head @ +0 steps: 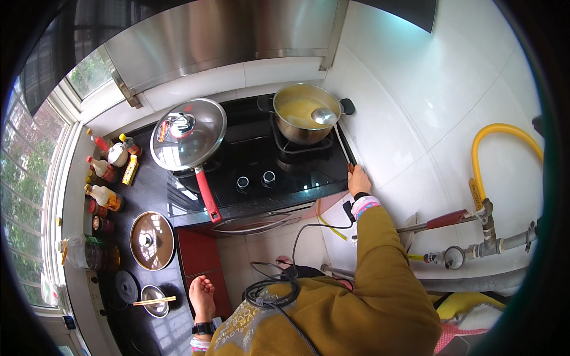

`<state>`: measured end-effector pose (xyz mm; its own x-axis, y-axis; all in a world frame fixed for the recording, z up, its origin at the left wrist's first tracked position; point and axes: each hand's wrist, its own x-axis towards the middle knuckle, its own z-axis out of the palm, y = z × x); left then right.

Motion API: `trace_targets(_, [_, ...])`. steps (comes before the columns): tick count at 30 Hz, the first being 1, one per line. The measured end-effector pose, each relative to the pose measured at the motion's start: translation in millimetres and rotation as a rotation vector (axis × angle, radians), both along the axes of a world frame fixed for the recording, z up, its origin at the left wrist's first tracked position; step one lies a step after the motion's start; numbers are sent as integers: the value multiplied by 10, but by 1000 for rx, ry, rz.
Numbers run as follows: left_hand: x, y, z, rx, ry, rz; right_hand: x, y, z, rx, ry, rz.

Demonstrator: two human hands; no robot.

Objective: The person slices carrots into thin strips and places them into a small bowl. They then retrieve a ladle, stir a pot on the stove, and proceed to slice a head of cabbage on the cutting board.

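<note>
My right hand (359, 180) grips the dark handle of a metal ladle (324, 116). The ladle's bowl is over the right side of a two-handled steel pot (303, 133), which holds yellowish liquid (296, 109); whether it touches the liquid I cannot tell. The pot stands on the right burner of a black glass gas stove (245, 155). Low on the left, my left hand (202, 293) holds nothing, its fingers loosely curled and a little apart beside the counter's edge. On the left burner sits a lidded frying pan (189, 133) with a red handle.
Sauce bottles (104, 196) and an oil jug (89, 252) line the window side. A glass lid (152, 240) and a steel bowl (154, 301) with chopsticks (153, 301) lie on the black counter (147, 191). A yellow gas hose (478, 151) and pipes (490, 242) run along the right wall.
</note>
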<state>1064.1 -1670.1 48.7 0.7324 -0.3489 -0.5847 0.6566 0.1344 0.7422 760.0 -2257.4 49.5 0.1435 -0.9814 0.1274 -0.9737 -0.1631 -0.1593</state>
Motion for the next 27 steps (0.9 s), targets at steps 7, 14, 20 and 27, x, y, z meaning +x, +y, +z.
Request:
trace_targets(7, [-7,-99,23,-21,-44,-31,52,-96,60,5,-36,2])
trace_targets(14, [-28,-98,49,7,-30,10,86,-125,-56,-29,10,-2])
trace_targets(20, [-60,-10,60,13,-31,45,79,-117,-46,-43,-21,8])
trace_targets(27, [-111,291,67,-34,-57,65,170,79,154,-263,-128,168])
